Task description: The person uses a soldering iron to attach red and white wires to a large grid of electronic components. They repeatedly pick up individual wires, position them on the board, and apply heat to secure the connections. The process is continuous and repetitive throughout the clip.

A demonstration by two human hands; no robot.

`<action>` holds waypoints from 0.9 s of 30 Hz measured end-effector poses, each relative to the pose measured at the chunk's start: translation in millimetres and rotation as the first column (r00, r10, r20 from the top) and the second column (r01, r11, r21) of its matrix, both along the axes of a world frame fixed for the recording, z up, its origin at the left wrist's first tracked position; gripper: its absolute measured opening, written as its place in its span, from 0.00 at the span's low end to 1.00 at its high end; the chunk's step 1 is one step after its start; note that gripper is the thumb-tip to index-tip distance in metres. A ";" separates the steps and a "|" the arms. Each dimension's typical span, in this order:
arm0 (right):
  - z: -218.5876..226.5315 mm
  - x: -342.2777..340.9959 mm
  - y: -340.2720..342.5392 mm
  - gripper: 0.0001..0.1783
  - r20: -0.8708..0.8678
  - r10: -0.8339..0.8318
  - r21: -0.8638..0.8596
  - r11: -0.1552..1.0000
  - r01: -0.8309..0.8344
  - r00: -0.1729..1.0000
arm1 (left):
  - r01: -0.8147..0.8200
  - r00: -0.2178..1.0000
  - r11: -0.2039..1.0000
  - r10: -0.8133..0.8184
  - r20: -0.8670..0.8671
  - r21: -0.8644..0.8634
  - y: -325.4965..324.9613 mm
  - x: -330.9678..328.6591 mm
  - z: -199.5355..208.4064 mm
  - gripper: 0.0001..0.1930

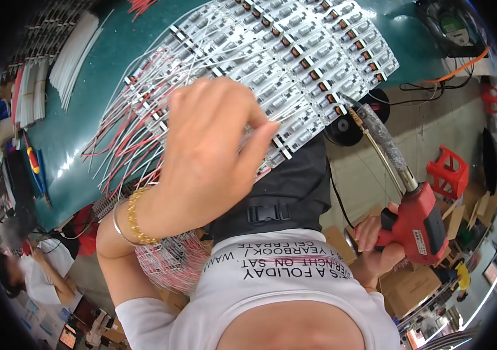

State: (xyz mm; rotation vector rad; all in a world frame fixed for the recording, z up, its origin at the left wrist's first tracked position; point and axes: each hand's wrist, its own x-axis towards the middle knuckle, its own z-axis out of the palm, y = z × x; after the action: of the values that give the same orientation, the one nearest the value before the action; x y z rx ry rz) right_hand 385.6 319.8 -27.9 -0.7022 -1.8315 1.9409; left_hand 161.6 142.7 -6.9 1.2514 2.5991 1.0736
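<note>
Green-topped bench had a big panel of white circuit boards, red-white wires, and white tubing upper left.

Electronics assembly workshop: green workbench covered with a panel of small white circuit boards trailing red and white wires, bundled white tubing at its left edge, a red soldering gun, cardboard boxes and red plastic stools on the floor.

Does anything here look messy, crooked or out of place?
Mostly the wires: red and white leads fan out in a loose tangle from the left edge of the circuit board panel, beside the left hand. The soldering gun in the right hand has a grey, crusted barrel.
</note>
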 end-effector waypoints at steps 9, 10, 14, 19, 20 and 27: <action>-0.9 0.6 0.4 0.44 0.025 0.066 0.012 0.998 -0.067 0.997 | 0.005 0.997 1.000 -0.005 -0.079 -0.007 14.5 5.8 -17.2 0.08; 0.3 -0.9 -0.7 0.43 0.038 0.056 0.005 0.998 -0.057 0.998 | 0.002 0.996 1.000 -0.003 -0.086 -0.006 15.2 6.2 -18.6 0.08; 0.7 -0.6 -1.1 0.40 0.065 0.060 0.023 0.998 -0.062 0.996 | 0.009 0.996 1.000 -0.011 -0.086 -0.026 14.7 5.3 -18.4 0.08; 4.6 -5.1 -1.4 0.41 0.063 0.076 0.050 0.996 -0.079 0.995 | 0.021 0.993 0.999 -0.015 -0.120 0.044 15.8 4.8 -25.0 0.10; 4.0 -4.7 -1.0 0.42 0.047 0.060 0.044 0.997 -0.062 0.997 | 0.021 0.993 0.999 -0.015 -0.119 0.043 15.7 4.7 -25.0 0.10; -0.1 2.0 8.0 0.45 0.047 0.083 0.044 0.995 -0.085 0.995 | 0.015 0.993 1.000 -0.013 -0.117 0.018 15.4 5.2 -22.0 0.09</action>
State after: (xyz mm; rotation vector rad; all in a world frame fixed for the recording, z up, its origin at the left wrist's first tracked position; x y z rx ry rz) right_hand 387.6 327.8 -27.9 -0.6695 -1.9564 1.9431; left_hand 166.8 158.1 -28.9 1.3749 2.6660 1.0561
